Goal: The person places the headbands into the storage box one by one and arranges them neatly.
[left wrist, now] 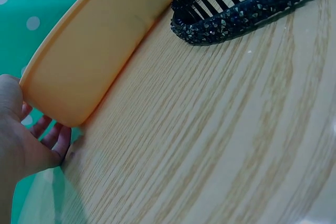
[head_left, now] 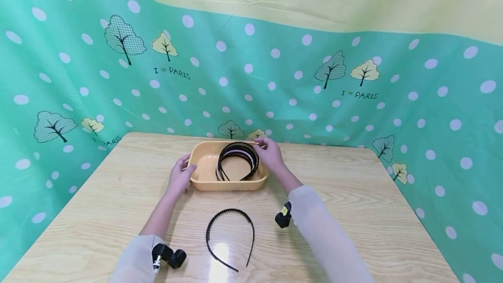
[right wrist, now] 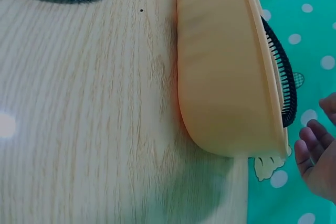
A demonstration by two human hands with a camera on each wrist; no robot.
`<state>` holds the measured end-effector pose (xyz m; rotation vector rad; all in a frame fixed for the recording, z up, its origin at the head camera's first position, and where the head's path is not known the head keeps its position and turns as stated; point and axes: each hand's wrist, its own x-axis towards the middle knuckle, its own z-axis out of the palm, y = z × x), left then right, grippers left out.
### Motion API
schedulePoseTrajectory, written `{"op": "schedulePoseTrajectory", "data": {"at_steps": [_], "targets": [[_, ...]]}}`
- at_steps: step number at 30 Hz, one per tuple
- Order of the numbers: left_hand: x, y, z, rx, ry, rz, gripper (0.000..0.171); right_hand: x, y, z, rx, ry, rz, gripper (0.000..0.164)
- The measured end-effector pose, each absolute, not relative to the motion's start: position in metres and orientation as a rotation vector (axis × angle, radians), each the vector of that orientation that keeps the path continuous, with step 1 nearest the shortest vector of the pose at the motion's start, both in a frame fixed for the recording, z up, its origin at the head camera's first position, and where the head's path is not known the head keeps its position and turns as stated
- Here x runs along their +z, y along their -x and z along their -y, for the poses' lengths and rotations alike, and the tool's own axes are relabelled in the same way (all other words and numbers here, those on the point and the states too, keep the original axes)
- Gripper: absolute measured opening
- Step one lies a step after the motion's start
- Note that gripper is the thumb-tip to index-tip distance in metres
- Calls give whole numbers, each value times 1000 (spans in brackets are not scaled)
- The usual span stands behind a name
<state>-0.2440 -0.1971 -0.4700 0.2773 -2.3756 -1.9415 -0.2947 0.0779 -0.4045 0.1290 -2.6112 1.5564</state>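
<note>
A light-orange plastic basin [head_left: 204, 185] stands on the table with several headbands [head_left: 254, 160] bunched upright in its right half. My left hand [head_left: 182, 176] grips the basin's left end, thumb over the rim and fingers against the outside wall, as the left wrist view also shows. Above the right end of the basin hovers my right hand [head_left: 269, 152], close to the headbands. In the right wrist view this hand [right wrist: 319, 156] has loosely bent fingers, stands apart from the rim and holds nothing. One black toothed headband [head_left: 208, 230] lies on the table between the forearms, its ends toward me.
The wood-grain table [head_left: 353, 195] reaches out on both sides of the basin. A green and yellow cloth [head_left: 251, 77] with dots and trees hangs behind the far edge and along the sides. Black cameras [head_left: 284, 215] sit on both wrists.
</note>
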Motion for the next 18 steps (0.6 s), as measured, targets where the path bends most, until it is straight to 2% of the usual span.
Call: {"op": "schedulePoseTrajectory", "data": {"at_steps": [18], "targets": [[-470,241,194,-1909,-272,2407,55,-406,286,-100,1542,-225,2610,25]]}}
